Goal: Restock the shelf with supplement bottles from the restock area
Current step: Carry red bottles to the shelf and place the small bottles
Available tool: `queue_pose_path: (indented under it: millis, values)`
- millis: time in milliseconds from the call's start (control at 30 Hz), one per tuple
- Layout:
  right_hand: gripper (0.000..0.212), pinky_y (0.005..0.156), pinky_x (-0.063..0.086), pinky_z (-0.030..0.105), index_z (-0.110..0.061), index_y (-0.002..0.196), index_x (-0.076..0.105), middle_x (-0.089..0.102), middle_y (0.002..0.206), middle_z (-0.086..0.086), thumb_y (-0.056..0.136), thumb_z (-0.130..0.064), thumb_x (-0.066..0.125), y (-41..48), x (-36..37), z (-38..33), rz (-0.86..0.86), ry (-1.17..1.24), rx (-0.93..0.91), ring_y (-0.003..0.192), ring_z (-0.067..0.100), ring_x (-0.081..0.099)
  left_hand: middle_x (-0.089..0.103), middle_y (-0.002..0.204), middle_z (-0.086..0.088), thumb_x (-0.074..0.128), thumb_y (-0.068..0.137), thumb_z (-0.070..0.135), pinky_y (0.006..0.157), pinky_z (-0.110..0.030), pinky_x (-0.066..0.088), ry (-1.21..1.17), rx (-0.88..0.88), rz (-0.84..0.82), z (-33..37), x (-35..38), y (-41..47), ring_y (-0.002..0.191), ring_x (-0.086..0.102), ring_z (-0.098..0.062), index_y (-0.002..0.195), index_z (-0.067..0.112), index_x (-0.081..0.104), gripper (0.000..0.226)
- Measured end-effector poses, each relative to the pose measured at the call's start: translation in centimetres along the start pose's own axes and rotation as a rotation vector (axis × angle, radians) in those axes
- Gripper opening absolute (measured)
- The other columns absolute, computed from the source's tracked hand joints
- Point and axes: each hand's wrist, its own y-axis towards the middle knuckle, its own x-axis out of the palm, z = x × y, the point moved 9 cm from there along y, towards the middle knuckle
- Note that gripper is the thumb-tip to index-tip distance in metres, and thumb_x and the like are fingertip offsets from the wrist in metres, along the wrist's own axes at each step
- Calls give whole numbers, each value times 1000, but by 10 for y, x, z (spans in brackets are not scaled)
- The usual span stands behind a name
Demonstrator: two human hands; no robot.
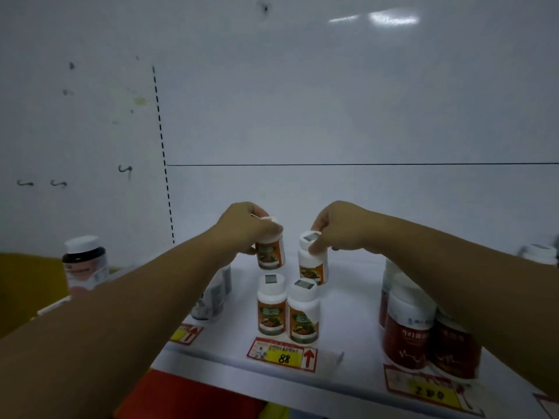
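Both arms reach in from the lower corners to mid-frame over a white shelf. Left hand grips a white supplement bottle w/ orange label, the held bottle, from above at its cap; fingers clamped round the top, bottle tilted a bit and apparently lifted clear of the shelf surface, tho contact underneath can't be told for sure. Right hand sits on the cap and shoulder of a second bottle of the same kind, just right of the first; fingers closed on its top, base seems to rest on the shelf. In front of these, nearer the camera, two matching front bottles stand upright side by side, touching or nearly so, each w/ a grey sticker on its white cap. Contents of all bottles hidden; caps on. Below them on the shelf edge, a red-bordered price tag w/ yellow patch reading 88 and a red up-arrow. Right of frame: a cluster of dark red bottles w/ white tops, partly behind the right forearm, above another tag, blurred. Left of frame: a dark-bodied jar w/ white lid, and a greyish bottle half hidden by the left forearm. White back wall behind, w/ a dashed vertical line.
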Motion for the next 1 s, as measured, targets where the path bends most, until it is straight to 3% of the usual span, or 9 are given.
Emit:
queue_pose_path:
  millis: [100, 267, 433, 533, 633, 700, 767, 867, 1000]
  values:
    - [35, 88, 56, 38, 4, 104, 67, 68, 107, 19, 74, -13, 75, 12, 23, 9, -96, -53, 22, 94, 26, 67, 61, 97, -4, 73, 79, 18, 71, -32, 58, 84, -29, -138, -19, 29, 8, 87, 62, -20, 107, 14, 62, 30]
    - [31, 87, 57, 36, 6, 103, 66, 68, 109, 20, 76, -8, 74, 17, 43, 18, -206, 20, 94, 98, 27, 68, 62, 85, 4, 75, 76, 24, 54, -23, 49, 104, -121, -201, -50, 50, 11, 75, 62, -12, 100, 21, 63, 27]
    - [37, 93, 53, 39, 3, 116, 60, 62, 121, 20, 85, -16, 66, 9, 49, 14, -218, -72, 126, 108, 30, 63, 60, 95, 4, 63, 87, 31, 64, -25, 48, -11, -117, -180, -62, 51, 2, 79, 59, -12, 95, 25, 60, 11]
    - [43, 91, 52, 33, -4, 127, 51, 55, 130, 13, 91, -27, 56, 1, 53, 9, -190, -76, 152, 110, 26, 58, 56, 109, 5, 47, 95, 37, 83, -31, 45, -240, -152, -163, -76, 54, -11, 95, 58, -17, 117, 19, 56, 30]
    - [54, 96, 42, 34, -10, 133, 45, 50, 137, 11, 94, -47, 41, -13, 71, 6, -150, -103, 152, 120, 26, 51, 73, 105, -12, 41, 96, 44, 71, -30, 53, -609, -253, -287, -91, 76, -33, 82, 73, -24, 109, 12, 67, 43]
    - [62, 96, 43, 37, -12, 133, 43, 49, 134, 14, 93, -57, 27, -20, 88, 6, -111, -217, 105, 117, 27, 51, 70, 109, -22, 38, 98, 43, 69, -30, 58, -638, -200, -284, -102, 82, -36, 80, 75, -21, 105, 15, 68, 42]
    - [62, 93, 44, 40, -10, 128, 44, 50, 126, 14, 94, -56, 20, -25, 92, 7, -16, -307, 63, 111, 29, 52, 67, 118, -16, 39, 94, 50, 89, -45, 55, -642, -105, -275, -100, 81, -39, 99, 70, -26, 119, 23, 62, 43]
    - [55, 86, 45, 41, -6, 118, 46, 52, 115, 16, 97, -49, 19, -29, 88, 3, 90, -288, 61, 102, 31, 53, 67, 119, -11, 45, 86, 59, 94, -55, 50, -699, -121, -297, -98, 78, -44, 105, 67, -31, 125, 30, 56, 50]
    - [67, 104, 37, 43, -7, 132, 41, 43, 139, 21, 94, -57, 17, -34, 88, 3, 69, -202, 94, 123, 30, 46, 59, 132, -10, 44, 85, 63, 99, -53, 47, -649, -126, -321, -98, 75, -45, 112, 63, -31, 134, 34, 46, 57]
